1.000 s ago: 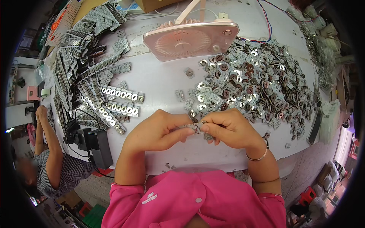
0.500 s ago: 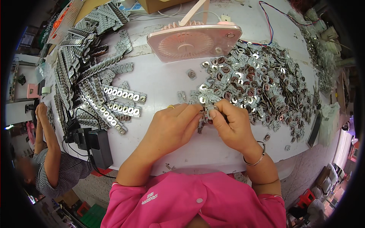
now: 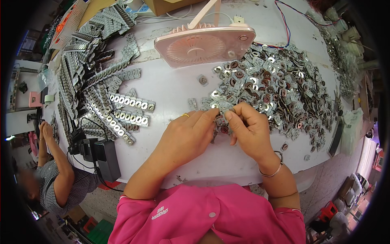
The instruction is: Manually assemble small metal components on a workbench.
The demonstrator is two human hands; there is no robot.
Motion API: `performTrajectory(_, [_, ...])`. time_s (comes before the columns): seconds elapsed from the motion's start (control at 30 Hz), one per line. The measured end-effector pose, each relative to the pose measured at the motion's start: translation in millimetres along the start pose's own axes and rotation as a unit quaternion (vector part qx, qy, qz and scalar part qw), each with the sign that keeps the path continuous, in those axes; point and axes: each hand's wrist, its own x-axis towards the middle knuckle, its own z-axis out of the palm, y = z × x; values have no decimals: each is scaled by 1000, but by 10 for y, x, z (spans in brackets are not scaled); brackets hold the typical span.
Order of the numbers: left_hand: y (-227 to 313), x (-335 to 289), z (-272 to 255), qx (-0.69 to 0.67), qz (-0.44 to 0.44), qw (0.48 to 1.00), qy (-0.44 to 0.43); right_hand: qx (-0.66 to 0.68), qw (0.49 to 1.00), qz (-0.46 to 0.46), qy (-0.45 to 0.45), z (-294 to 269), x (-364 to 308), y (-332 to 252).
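My left hand [image 3: 187, 132] and my right hand [image 3: 251, 132] meet at the near left edge of a heap of small metal parts [image 3: 276, 87]. Between their fingertips is a short piece of small grey metal parts [image 3: 223, 106], which both hands pinch. Its lower part is hidden by my fingers, so I cannot tell how many parts it has. Left of my hands lie joined strips of such parts [image 3: 132, 102], with shiny round centres. A loose metal part [image 3: 202, 79] lies beyond my hands, and another [image 3: 192, 104] is close to my left fingers.
A pink fan [image 3: 203, 46] stands at the back. Many strips [image 3: 73, 77] are piled at the left, behind a dark grey box with cables [image 3: 106, 159]. A red and blue wire [image 3: 287, 26] crosses the far table. A co-worker [image 3: 61, 183] sits at the left.
My right thumb and fingers have shifted slightly on the metal piece, and a lower finger has opened out. The left hand has moved a little. The co-worker's hands have lowered somewhat.
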Motion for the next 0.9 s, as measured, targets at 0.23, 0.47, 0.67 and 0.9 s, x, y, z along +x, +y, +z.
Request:
performTrajectory(0.23, [-89, 26, -159, -19, -17, 999, -41, -209, 973, -96, -26, -222, 98, -2])
performTrajectory(0.47, [-151, -33, -274, -149, -78, 968, -184, -151, 967, -62, -197, -267, 68, -48])
performTrajectory(0.67, [-199, -11, -394, -370, -118, 886, -252, 47, 959, 45, -275, -173, 14, -54])
performTrajectory(0.9, [-25, 0, -183, -218, -78, 971, -56, 34, 994, 38, -100, -73, 10, -32])
